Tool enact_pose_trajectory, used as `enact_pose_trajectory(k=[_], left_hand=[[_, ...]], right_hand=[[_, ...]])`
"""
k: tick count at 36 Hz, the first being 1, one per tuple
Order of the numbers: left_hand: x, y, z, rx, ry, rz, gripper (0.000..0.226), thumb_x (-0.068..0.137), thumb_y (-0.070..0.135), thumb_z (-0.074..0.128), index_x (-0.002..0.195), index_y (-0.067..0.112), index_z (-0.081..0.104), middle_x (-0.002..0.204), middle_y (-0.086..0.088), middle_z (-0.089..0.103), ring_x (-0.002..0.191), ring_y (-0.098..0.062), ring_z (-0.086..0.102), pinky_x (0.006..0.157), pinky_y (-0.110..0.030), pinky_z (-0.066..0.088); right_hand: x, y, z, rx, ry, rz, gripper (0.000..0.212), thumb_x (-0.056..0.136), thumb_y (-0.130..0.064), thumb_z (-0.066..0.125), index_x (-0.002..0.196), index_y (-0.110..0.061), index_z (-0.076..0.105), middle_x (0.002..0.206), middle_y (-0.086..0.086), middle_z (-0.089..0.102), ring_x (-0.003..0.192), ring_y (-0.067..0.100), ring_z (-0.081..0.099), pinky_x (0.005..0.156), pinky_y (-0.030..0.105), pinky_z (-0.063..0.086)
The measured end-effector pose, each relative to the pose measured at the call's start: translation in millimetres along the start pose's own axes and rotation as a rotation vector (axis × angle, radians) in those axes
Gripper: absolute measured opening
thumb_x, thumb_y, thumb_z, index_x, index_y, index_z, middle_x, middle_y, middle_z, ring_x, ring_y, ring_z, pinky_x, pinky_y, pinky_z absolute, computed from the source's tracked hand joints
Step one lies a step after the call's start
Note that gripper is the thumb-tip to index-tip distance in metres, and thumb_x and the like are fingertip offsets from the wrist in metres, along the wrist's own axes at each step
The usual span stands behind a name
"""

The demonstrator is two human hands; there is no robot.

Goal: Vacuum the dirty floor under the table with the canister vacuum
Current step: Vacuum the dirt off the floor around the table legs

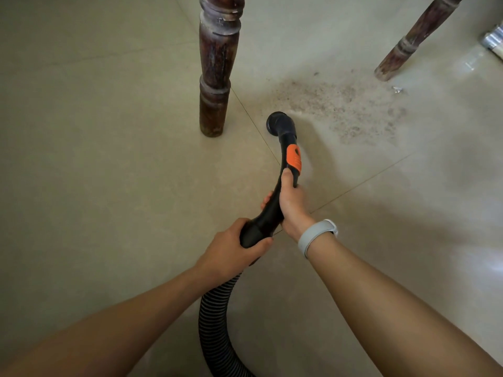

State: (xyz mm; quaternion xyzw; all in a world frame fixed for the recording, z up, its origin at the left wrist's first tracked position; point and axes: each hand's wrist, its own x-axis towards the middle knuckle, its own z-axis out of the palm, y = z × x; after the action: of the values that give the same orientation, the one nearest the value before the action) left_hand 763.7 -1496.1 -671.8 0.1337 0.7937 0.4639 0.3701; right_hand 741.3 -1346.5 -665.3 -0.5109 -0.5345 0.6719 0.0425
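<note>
A black curved vacuum handle [275, 197] with an orange slider [294, 159] ends in a round open nozzle [278, 123] held just above the tiled floor. My right hand [292, 204] grips the handle's middle, thumb on top; a grey band sits on that wrist. My left hand [234, 248] grips the handle's lower end, where the ribbed black hose [215, 322] joins and curls down out of view. A patch of dark dirt and crumbs [343, 107] lies on the floor just right of and beyond the nozzle. The canister is not in view.
A dark turned wooden table leg [216, 74] stands just left of the nozzle. A second leg [408, 42] stands at the upper right beyond the dirt. A shiny metal tube [494, 40] lies at the right edge. A small scrap [396, 89] lies near the second leg.
</note>
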Motion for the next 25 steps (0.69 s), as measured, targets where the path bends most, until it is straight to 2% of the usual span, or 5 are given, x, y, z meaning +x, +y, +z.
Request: enact_pose_trajectory(k=[5,11,15,19,25], left_hand=[[0.9,-5.7,-1.1,-0.007,0.017,0.0,0.036,0.081,0.047,0.067,0.11,0.029,0.052,0.088,0.005,0.066,0.077,-0.009,0.065,0.069,-0.026,0.055],[2.9,-9.0,-1.3,-0.036,0.024,0.008,0.036,0.083,0.045,0.067,0.111,0.028,0.053,0.088,0.005,0.065,0.076,-0.008,0.064,0.065,-0.021,0.053],[5.6,-7.1,-0.6,-0.043,0.046,0.01,0.036,0.082,0.046,0.066,0.111,0.028,0.053,0.086,0.006,0.065,0.073,-0.006,0.064,0.059,-0.016,0.05],[11.9,1.5,1.3,-0.061,0.063,0.01,0.038,0.083,0.047,0.066,0.112,0.026,0.052,0.084,0.006,0.064,0.071,-0.006,0.063,0.057,-0.013,0.048],[28.3,16.9,1.6,-0.099,0.062,0.011,0.037,0.084,0.046,0.065,0.11,0.022,0.054,0.087,0.007,0.064,0.077,-0.009,0.064,0.066,-0.021,0.053]], right_hand=[[-3.0,3.5,4.3,-0.132,0.017,-0.074,0.034,0.099,-0.04,0.043,0.092,-0.007,0.048,0.062,0.006,0.053,0.039,0.014,0.057,0.05,0.031,0.055],[-5.8,2.1,6.6,-0.202,0.02,-0.118,0.032,0.099,-0.037,0.044,0.106,-0.005,0.046,0.071,0.007,0.053,0.045,0.015,0.059,0.047,0.027,0.054],[-4.0,-4.3,8.4,-0.194,-0.016,-0.078,0.03,0.099,-0.04,0.043,0.1,-0.01,0.045,0.072,0.006,0.053,0.044,0.014,0.058,0.055,0.032,0.056],[4.9,-14.2,10.2,-0.181,-0.02,-0.048,0.032,0.099,-0.041,0.043,0.104,-0.009,0.045,0.074,0.007,0.052,0.042,0.015,0.057,0.05,0.029,0.054],[21.8,-31.2,13.2,-0.245,0.007,-0.065,0.036,0.098,-0.042,0.044,0.105,-0.006,0.045,0.074,0.008,0.054,0.049,0.02,0.059,0.061,0.037,0.057]])
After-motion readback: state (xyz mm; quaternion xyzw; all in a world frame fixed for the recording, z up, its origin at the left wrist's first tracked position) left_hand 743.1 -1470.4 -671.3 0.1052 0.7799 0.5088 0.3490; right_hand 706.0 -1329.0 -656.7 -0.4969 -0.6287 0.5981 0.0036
